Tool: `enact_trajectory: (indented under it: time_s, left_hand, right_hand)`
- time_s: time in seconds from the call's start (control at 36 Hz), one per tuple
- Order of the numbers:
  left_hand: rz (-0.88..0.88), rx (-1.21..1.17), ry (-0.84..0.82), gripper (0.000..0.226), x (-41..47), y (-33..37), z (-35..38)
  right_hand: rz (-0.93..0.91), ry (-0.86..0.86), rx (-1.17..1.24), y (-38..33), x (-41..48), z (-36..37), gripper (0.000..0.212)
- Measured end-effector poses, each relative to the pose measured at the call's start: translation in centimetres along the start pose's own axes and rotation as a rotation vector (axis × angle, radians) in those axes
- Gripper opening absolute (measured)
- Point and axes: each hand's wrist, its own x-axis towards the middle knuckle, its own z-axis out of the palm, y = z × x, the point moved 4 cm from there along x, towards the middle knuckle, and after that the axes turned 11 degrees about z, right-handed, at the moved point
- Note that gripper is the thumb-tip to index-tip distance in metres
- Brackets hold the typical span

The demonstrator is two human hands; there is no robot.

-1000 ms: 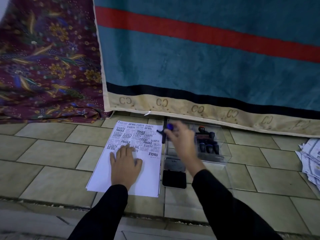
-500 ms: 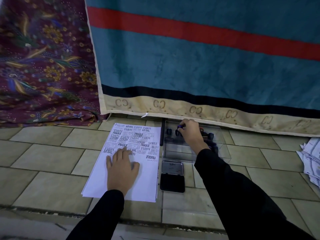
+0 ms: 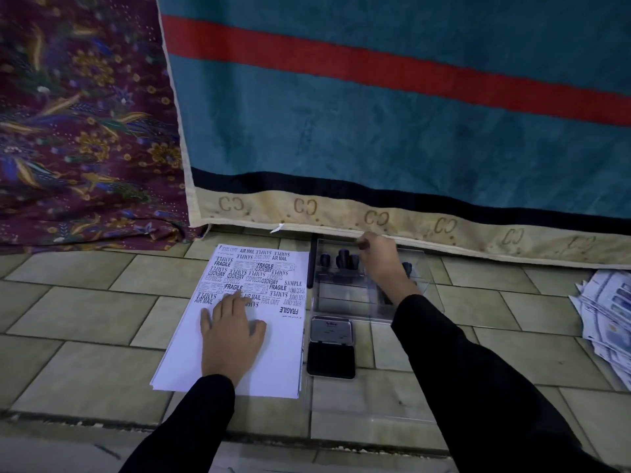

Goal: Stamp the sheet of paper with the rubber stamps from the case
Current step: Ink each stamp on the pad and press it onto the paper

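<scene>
Tiled floor [image 3: 85, 319] meets a teal red-striped blanket [image 3: 375, 131] beside floral cloth [image 3: 75, 131].

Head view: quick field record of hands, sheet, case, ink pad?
left hand: flat on sheet of paper, fingers straight
right hand: inside case, by the stamps; grip unclear
sheet state: far half covered in stamp prints, near half blank
case: clear plastic, right of sheet
ink pad: open, right of sheet, nearer than case
</scene>
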Motion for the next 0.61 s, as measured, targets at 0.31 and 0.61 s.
enact_trajectory:
  time_s: [0.31,0.61]
  left_hand:
    - [0.005,-0.109,0.017,0.039,-0.1,-0.2,-0.3]
    - [-0.005,-0.124,0.000,0.040,-0.1,-0.4,-0.4]
  right_hand:
    - [0.041,-0.065,-0.287,4.2,-2.3,-2.7,0.021]
    - [0.034,-0.209,-0.499,4.4,-3.5,-1.2,0.024]
